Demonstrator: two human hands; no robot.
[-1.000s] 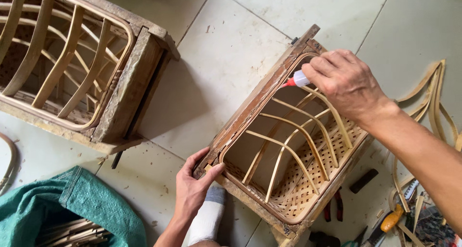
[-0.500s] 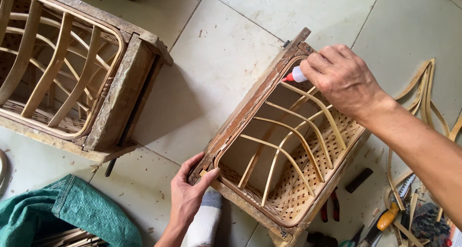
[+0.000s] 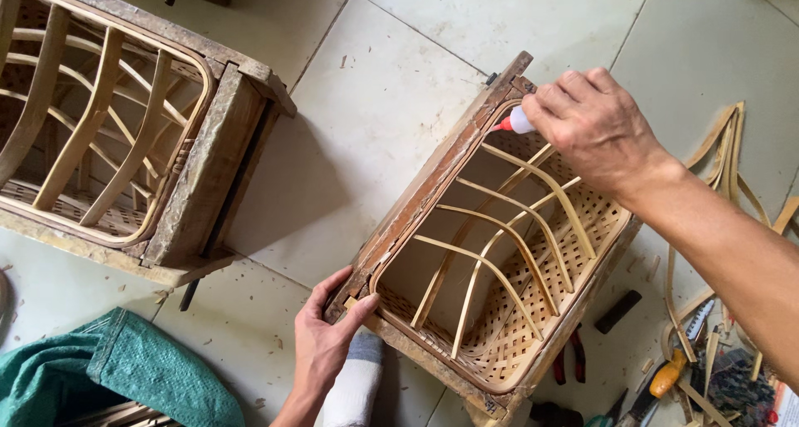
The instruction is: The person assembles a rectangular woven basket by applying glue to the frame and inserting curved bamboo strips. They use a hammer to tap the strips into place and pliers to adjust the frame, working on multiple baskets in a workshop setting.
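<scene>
A wooden box frame (image 3: 433,186) with a woven bamboo basket (image 3: 533,327) and curved bamboo ribs inside lies tilted on the tiled floor. My right hand (image 3: 595,127) holds a small white glue bottle (image 3: 518,122) whose red tip touches the frame's top rim near its far corner. At the near corner, my left hand (image 3: 325,344) grips the frame with the thumb on the rim. A white-socked foot (image 3: 354,389) rests just under that corner.
A second, larger wooden frame with a bamboo basket (image 3: 125,136) stands at the left. A green sack (image 3: 141,373) lies at the bottom left. Bamboo strips (image 3: 732,169), red pliers (image 3: 570,360), an orange-handled tool (image 3: 666,379) and a small saw lie at the right.
The view has shifted slightly. My right hand keeps the glue tip on the rim, nudged a little along it. My left hand stays on the near corner.
</scene>
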